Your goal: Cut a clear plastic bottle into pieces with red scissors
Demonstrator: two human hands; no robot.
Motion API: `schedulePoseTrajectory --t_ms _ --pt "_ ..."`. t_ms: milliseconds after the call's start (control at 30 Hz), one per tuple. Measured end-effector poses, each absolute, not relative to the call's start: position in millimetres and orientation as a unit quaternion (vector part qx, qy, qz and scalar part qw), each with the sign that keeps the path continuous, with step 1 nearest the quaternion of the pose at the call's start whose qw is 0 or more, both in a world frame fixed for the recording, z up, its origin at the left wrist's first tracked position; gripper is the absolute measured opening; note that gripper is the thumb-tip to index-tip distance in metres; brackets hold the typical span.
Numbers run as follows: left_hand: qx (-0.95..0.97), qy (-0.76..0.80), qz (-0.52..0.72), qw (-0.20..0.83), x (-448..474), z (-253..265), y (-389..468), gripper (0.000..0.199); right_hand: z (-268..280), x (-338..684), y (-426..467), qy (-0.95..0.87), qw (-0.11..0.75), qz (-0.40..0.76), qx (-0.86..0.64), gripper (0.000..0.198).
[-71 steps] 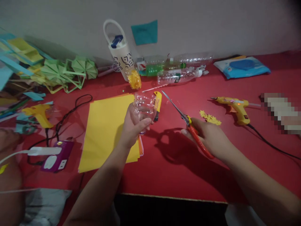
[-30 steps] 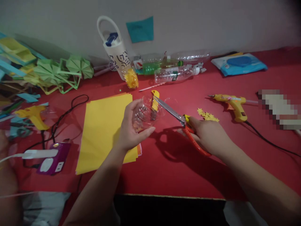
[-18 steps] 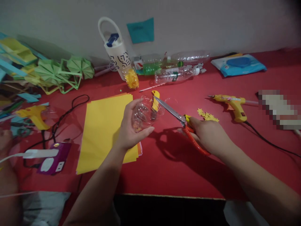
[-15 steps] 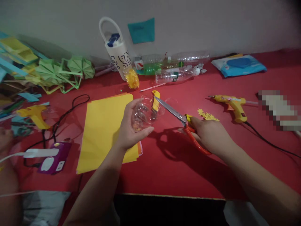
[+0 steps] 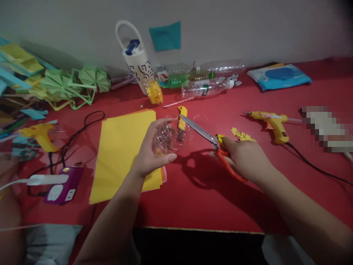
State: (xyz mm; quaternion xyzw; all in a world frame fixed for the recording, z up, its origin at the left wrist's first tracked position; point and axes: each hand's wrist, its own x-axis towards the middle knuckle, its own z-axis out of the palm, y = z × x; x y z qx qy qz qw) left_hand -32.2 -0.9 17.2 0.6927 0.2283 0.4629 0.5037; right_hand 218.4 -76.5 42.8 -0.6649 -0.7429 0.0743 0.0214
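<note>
My left hand point(image 5: 151, 151) is closed round a clear plastic bottle piece point(image 5: 165, 138), which it holds above the edge of a stack of yellow paper point(image 5: 121, 151). My right hand point(image 5: 245, 156) grips a pair of scissors point(image 5: 201, 130) by the red and yellow handles. The scissors' blades look closed and point up and left, their tips just right of the plastic piece. On the table behind the tips lies a yellow utility knife point(image 5: 182, 119). Small yellow star-shaped cutouts point(image 5: 242, 135) rest beyond my right hand.
A yellow glue gun point(image 5: 271, 121) lies at right, another glue gun point(image 5: 41, 134) at left beside a purple power socket point(image 5: 63, 186). Plastic bottles point(image 5: 204, 88), a white tumbler point(image 5: 138, 66) and a wipes pack point(image 5: 280, 76) line the wall. Another person's arm point(image 5: 9, 209) shows at far left.
My left hand has turned slightly and shifted a little left with the plastic piece, away from the scissors' tips. My right hand and the scissors have hardly moved.
</note>
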Motion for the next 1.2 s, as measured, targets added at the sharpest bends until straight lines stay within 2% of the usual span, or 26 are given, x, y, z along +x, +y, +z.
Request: schedulePoseTrajectory --t_ms 233,600,833,1200 --pt "0.643 0.229 0.462 0.567 -32.7 24.3 -0.4 0.068 43.0 218.4 -74.5 -0.736 -0.007 0.066 -0.673 0.083" --pt "0.599 0.186 0.393 0.672 -33.7 25.0 -0.5 0.065 38.1 223.8 -77.9 -0.765 0.037 0.027 -0.643 0.067" --pt "0.574 0.204 0.391 0.69 -37.1 21.0 0.1 0.072 37.2 225.0 -75.6 -0.768 0.035 0.019 -0.639 0.066" --pt "0.594 0.166 0.329 0.715 -37.9 15.0 2.9 0.067 44.3 224.3 -77.6 -0.769 0.017 0.035 -0.638 0.064"
